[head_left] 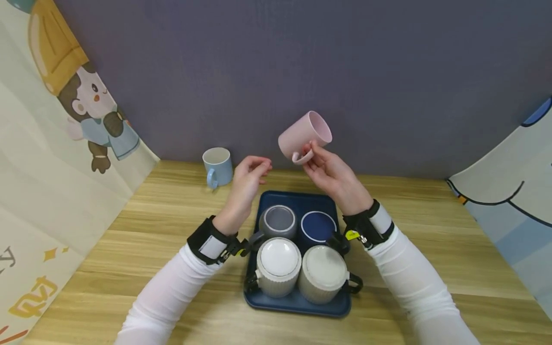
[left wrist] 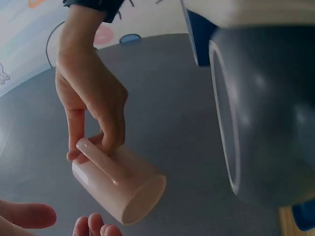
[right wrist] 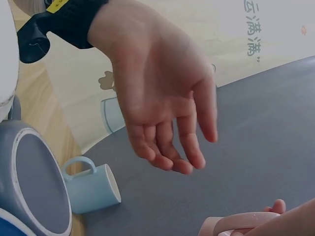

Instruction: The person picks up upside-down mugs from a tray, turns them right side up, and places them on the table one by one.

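Observation:
My right hand point(head_left: 335, 179) pinches the handle of a pink mug point(head_left: 297, 135) and holds it raised above the back of the table, tilted on its side with the mouth to the upper right. In the left wrist view the thumb and fingers close on the pink mug's handle point(left wrist: 101, 160). To the left of it, my left hand point(head_left: 245, 188) hangs in the air with loosely bent fingers and nothing in them; the right wrist view shows its palm point(right wrist: 157, 73). A light blue mug point(head_left: 221, 168) stands upright on the table, just left of that hand.
Below the hands a dark blue tray point(head_left: 297, 309) lies on the wooden table point(head_left: 414, 230). It carries upturned mugs: a grey one point(head_left: 279, 219), a navy one point(head_left: 318, 227) and two whitish ribbed ones point(head_left: 278, 268) with black handles. A grey panel point(head_left: 388, 86) rises behind the table.

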The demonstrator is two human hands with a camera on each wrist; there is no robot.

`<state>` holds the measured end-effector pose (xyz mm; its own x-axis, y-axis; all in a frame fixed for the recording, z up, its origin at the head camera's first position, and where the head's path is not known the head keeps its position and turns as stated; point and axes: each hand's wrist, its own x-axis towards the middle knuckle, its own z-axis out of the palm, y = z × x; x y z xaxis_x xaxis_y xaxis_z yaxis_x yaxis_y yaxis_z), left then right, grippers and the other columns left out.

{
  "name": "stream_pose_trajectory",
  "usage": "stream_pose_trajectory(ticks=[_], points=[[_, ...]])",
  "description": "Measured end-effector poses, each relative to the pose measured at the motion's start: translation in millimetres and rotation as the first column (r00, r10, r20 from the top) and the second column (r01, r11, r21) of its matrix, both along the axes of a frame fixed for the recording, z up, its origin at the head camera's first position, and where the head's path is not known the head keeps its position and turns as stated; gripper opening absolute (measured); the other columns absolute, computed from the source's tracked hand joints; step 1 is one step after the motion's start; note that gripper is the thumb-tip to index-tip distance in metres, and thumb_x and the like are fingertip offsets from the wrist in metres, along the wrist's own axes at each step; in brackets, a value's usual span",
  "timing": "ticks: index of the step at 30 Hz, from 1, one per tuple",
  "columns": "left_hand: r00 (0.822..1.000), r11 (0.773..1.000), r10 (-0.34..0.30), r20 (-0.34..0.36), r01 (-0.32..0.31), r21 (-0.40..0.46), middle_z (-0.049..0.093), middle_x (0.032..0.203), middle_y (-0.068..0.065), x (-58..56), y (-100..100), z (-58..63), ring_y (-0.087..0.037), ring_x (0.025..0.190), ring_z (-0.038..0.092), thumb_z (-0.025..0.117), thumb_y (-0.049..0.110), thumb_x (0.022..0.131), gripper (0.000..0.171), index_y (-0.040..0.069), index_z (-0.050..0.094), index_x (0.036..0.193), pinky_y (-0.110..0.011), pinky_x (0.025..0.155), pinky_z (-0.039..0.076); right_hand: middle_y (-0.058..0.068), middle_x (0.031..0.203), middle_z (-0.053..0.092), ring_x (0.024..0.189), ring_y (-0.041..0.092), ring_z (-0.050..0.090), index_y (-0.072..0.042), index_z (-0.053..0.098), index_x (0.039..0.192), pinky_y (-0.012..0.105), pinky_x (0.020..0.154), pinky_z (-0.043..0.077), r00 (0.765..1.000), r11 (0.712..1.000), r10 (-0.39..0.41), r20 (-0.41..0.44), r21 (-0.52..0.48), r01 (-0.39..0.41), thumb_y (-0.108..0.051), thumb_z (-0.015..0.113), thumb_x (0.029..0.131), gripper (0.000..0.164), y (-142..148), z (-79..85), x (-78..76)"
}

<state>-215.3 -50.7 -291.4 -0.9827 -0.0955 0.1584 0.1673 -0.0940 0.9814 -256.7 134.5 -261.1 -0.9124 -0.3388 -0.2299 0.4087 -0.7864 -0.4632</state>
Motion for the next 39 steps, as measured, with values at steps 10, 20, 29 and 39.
stream_pose_trajectory(ticks=[10, 20, 29, 39], points=[[0.994, 0.988, 0.094, -0.051, -0.099, -0.116, 0.057, 0.096, -0.006, 1.5, -21, -17.7, -0.012, 0.085, 0.05, 0.053, 0.011, 0.095, 0.018, -0.003, 0.059, 0.106, -0.024, 0.074, 0.039, 0.008, 0.088, 0.063, 0.083, 0.016, 0.061, -0.008, 0.053, 0.11, 0.025, 0.112, 0.029, 0.998, 1.0, -0.028, 0.062, -0.002, 0.028, -0.007, 0.058, 0.09, 0.02, -7, 0.9, -8.1], [0.977, 0.943, 0.175, -0.123, -0.202, -0.265, 0.057, 0.103, -0.015, 4.2, -43, -39.6, -0.02, 0.091, 0.049, 0.055, 0.013, 0.094, 0.021, -0.002, 0.058, 0.108, -0.028, 0.081, 0.038, 0.007, 0.082, 0.064, 0.084, 0.016, 0.059, -0.006, 0.052, 0.103, 0.026, 0.113, 0.027, 1.0, 0.994, -0.012, 0.028, 0.108, 0.008, -0.009, 0.053, 0.094, 0.01, -16, -5.1, -14.5], [0.97, 0.909, 0.219, -0.108, -0.243, -0.337, 0.059, 0.103, -0.018, 9.2, -60, -55.6, -0.025, 0.092, 0.051, 0.055, 0.012, 0.094, 0.021, -0.003, 0.058, 0.108, -0.03, 0.08, 0.039, 0.007, 0.083, 0.063, 0.089, 0.015, 0.054, -0.005, 0.049, 0.109, 0.027, 0.113, 0.027, 1.0, 0.985, 0.013, 0.02, 0.174, -0.016, -0.01, 0.051, 0.095, 0.015, -29, -6.9, -23.0], [0.963, 0.881, 0.255, -0.091, -0.27, -0.389, 0.059, 0.104, -0.018, 14.4, -83, -70.3, -0.023, 0.09, 0.051, 0.055, 0.011, 0.094, 0.018, -0.002, 0.059, 0.106, -0.029, 0.078, 0.04, 0.007, 0.075, 0.064, 0.08, 0.014, 0.057, -0.003, 0.052, 0.103, 0.025, 0.112, 0.028, 0.998, 0.976, 0.018, 0.054, 0.216, -0.029, -0.009, 0.05, 0.096, 0.009, -44, -10.4, -35.8]])
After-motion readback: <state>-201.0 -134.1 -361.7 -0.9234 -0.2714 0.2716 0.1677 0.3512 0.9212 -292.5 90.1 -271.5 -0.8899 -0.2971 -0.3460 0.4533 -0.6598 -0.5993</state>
